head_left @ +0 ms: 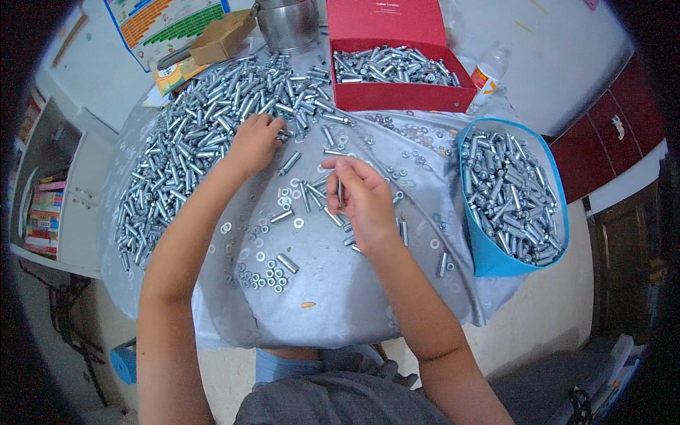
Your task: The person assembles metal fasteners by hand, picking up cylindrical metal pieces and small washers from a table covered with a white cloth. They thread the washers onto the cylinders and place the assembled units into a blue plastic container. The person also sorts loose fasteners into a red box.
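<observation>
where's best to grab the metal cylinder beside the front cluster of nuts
The metal cylinder is probably best pinched from above at mid-length, across its long sides: it lies lengthwise, slanted, on the cloth, with nuts close by its left.

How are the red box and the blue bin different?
The red box has straight sides and square corners, but the blue bin has rounded corners. The red box has a lid standing up at its back, while no lid shows on the blue bin. The red box sits farther away from the person; the blue bin is closer, over on the right.

Both are open and full of silvery metal pieces.
</observation>
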The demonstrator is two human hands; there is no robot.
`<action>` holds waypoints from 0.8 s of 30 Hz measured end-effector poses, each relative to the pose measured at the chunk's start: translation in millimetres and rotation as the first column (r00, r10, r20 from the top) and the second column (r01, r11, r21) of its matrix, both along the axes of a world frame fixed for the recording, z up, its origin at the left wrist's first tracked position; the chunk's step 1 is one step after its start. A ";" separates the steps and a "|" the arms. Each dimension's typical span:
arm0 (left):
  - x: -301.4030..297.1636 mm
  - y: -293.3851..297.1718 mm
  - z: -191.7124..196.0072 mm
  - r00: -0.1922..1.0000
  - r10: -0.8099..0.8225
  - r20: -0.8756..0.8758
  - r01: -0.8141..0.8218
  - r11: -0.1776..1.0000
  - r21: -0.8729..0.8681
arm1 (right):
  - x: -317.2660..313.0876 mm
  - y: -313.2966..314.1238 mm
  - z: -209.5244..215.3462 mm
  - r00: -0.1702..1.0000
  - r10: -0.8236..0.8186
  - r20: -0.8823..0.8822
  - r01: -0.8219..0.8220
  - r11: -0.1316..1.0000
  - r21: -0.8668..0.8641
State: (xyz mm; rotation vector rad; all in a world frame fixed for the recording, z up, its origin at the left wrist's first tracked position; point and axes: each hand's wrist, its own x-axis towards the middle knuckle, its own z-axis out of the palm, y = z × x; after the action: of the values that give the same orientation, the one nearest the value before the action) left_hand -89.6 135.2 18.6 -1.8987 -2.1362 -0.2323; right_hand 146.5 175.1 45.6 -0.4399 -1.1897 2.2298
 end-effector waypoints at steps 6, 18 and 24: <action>0.6 -1.3 4.7 0.998 -0.053 0.023 0.056 0.975 -0.216 | 1.6 1.4 1.3 0.998 -0.007 0.056 0.005 0.999 0.046; -26.8 -36.3 67.3 0.942 0.300 0.150 -0.275 0.947 -0.167 | 2.5 2.6 -2.5 0.998 -0.063 0.032 0.062 0.998 0.021; -92.7 -35.5 58.2 0.995 0.092 -0.027 -0.080 0.956 0.284 | -0.8 -0.2 1.3 0.998 -0.054 0.017 0.054 0.999 0.002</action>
State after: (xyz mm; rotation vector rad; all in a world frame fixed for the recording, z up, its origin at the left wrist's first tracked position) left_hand -182.4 99.7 76.8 -1.6323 -2.0290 -0.4521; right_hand 145.7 174.9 46.9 -0.4860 -1.1752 2.1832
